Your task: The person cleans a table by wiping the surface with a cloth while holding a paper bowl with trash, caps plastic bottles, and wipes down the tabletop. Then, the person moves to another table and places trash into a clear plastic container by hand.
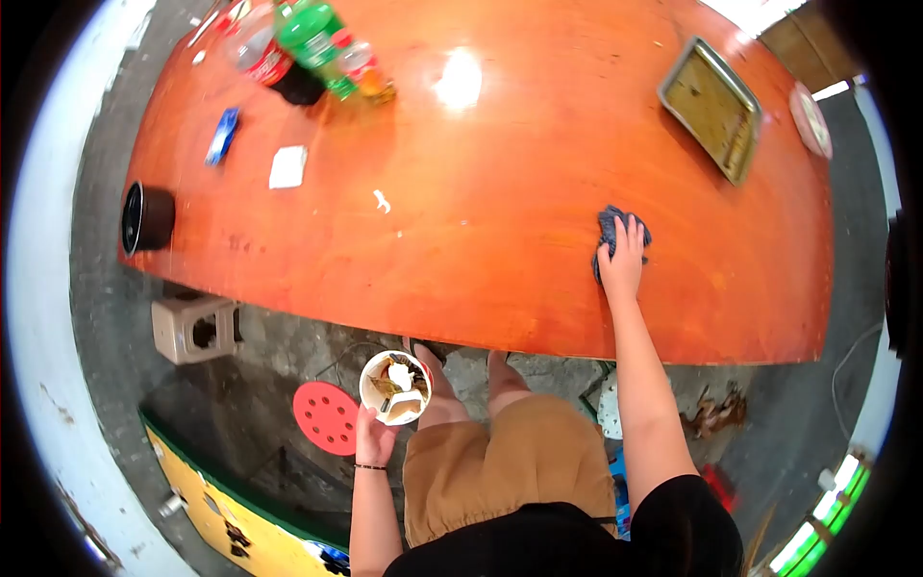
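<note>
My right hand [623, 258] presses a crumpled dark grey-blue cloth [610, 231] onto the orange wooden table [500, 260], toward its right side. In my left hand [375, 436] is a white paper tub [369, 383], held in front of the table's near edge. Scraps and crumpled white tissue lie inside the tub. On the tabletop between the hands and the far side are a small white scrap [382, 201] and a folded white napkin [287, 167].
Soda bottles [312, 48] stand at the far left, near a blue packet [223, 136] and a black cup [148, 218]. A metal tray [711, 111] and a pink-rimmed plate [810, 120] are at the right. Below are a red stool [327, 418] and a beige stool [195, 329].
</note>
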Available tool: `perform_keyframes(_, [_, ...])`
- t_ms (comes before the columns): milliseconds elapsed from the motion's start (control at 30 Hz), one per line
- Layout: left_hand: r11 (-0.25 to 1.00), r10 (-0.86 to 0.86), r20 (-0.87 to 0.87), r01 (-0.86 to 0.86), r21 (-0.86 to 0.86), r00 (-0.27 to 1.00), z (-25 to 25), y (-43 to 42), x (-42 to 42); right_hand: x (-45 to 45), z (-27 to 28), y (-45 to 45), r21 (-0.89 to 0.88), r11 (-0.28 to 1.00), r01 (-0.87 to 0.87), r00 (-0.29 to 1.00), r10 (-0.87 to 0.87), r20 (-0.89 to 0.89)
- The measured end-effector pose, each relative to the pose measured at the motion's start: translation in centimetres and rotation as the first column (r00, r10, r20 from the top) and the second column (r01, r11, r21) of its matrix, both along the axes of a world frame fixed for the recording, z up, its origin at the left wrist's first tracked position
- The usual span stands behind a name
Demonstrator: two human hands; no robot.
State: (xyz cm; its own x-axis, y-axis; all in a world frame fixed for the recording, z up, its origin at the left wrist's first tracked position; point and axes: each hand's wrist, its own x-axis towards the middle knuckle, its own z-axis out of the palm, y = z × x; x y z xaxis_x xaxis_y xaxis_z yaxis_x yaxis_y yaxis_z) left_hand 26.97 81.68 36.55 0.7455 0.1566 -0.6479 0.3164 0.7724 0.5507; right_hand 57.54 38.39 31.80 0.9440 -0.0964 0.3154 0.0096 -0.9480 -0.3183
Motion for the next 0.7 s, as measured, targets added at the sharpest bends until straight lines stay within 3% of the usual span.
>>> perform_keyframes(133, [0.993, 0.112, -0.013, -0.112, -0.022, 0.994, -3.5, -0.1, -1.6, 7.2, 0.6, 10.1, 0.062, 0.941, -0.332, 0.943, 0.333, -0.012])
perform_keyframes(300, [0.973, 0.218, -0.058, -0.222, -0.057, 0.974, -9.2, 0.0, -1.1, 14.6, -0.4, 25.2, 0.16, 0.745, -0.648, 0.753, 0.658, -0.014])
perform_keyframes(467, [0.96, 0.263, -0.122, -0.272, -0.068, 0.957, -13.8, -0.4, 1.0, 17.0, -0.9, 34.9, 0.19, 0.617, -0.764, 0.616, 0.785, -0.069])
perform_keyframes(700, [0.954, 0.256, -0.054, -0.261, -0.148, 0.965, -14.8, -0.6, 4.2, 11.7, -1.1, 34.9, 0.26, 0.486, -0.834, 0.478, 0.873, -0.098])
